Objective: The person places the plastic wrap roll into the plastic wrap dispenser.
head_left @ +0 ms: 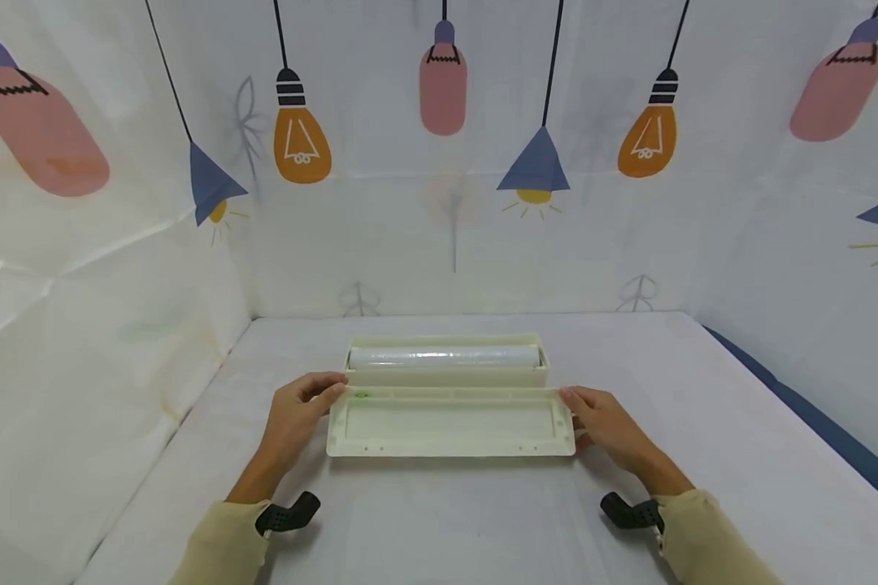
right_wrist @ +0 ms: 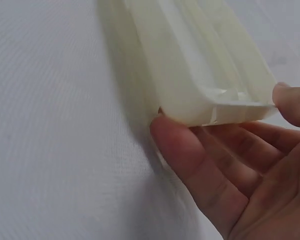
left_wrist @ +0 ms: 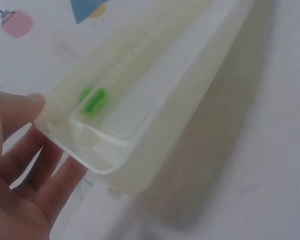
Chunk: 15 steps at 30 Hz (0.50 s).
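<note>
A long cream plastic lid (head_left: 450,422) is held at its two short ends, its hollow side facing me. My left hand (head_left: 296,413) pinches the left end, with the thumb on the upper corner and the fingers behind and below in the left wrist view. Gripping the right end is my right hand (head_left: 609,429), its fingers curled under the corner in the right wrist view. A small bright green piece (left_wrist: 93,102) sits inside the lid near its left end. Right behind it stands the matching cream box (head_left: 446,378), open-topped, with a shiny roll of cling film (head_left: 445,357) lying inside.
A white cloth (head_left: 454,528) covers the table. White curtains (head_left: 380,244) printed with lamps and bulbs enclose the back and sides. Along the table's right edge runs a dark blue strip (head_left: 812,410). Black wrist cameras (head_left: 293,513) sit over both sleeves.
</note>
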{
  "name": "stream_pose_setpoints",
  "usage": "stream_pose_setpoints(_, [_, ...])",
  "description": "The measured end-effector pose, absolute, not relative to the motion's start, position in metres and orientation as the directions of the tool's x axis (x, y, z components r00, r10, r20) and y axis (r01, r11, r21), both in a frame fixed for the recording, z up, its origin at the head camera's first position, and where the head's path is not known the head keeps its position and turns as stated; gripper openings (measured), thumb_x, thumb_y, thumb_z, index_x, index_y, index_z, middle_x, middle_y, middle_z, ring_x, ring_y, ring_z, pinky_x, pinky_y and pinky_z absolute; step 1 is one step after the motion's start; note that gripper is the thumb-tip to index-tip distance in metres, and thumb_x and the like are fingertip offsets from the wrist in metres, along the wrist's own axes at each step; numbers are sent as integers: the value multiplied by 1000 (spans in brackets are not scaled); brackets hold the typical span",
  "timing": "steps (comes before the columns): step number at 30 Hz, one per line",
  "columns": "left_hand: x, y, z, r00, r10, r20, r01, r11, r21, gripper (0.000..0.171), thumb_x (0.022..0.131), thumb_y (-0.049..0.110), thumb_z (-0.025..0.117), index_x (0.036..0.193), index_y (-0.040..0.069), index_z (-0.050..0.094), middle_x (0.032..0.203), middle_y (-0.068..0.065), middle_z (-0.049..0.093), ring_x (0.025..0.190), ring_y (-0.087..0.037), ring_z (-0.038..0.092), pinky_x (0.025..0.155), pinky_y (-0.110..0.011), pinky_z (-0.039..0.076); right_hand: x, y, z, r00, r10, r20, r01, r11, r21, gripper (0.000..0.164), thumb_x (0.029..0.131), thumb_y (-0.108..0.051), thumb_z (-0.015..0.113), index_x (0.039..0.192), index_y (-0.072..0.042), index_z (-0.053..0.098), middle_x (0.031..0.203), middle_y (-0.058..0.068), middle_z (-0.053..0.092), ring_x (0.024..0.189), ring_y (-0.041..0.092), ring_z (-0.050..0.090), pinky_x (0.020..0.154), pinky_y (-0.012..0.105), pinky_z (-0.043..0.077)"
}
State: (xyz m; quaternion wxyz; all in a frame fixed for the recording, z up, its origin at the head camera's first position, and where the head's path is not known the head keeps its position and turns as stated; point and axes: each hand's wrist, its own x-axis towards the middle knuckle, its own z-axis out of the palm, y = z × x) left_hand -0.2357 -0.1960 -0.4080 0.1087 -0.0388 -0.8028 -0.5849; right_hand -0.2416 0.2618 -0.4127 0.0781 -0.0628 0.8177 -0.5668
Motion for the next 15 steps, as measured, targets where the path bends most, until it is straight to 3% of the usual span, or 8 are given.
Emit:
stream_pose_setpoints(6, [-237,-199,-408,-974,-42,224,206,254,945,42,97,34,68,126,3,65,124,-12,65,108,-14,61,86,-21,54,-240,260,-413,-979,-204,-12,-64,360,-931,55,109,-37,44,141,7,48,119,21,64,92,28,68,63,43,59])
stream_pose_setpoints(11, [-241,-201,-407,-994,-50,96,84,197,977,56,95,43,69,133,2,59,133,-14,59,117,-21,58,88,-24,54,-237,259,-413,-976,-212,42,-113,333,-936,54,109,-35,42,145,5,45,129,25,59,99,31,67,66,43,60])
stream_pose_setpoints(15, [-242,-202,-406,-998,-57,-7,-21,244,969,75,92,57,65,140,1,54,139,-17,55,123,-28,56,89,-31,56,-237,259,-413,-967,-215,136,-202,326,-923,52,110,-34,41,147,2,45,130,26,57,102,34,66,68,41,60])
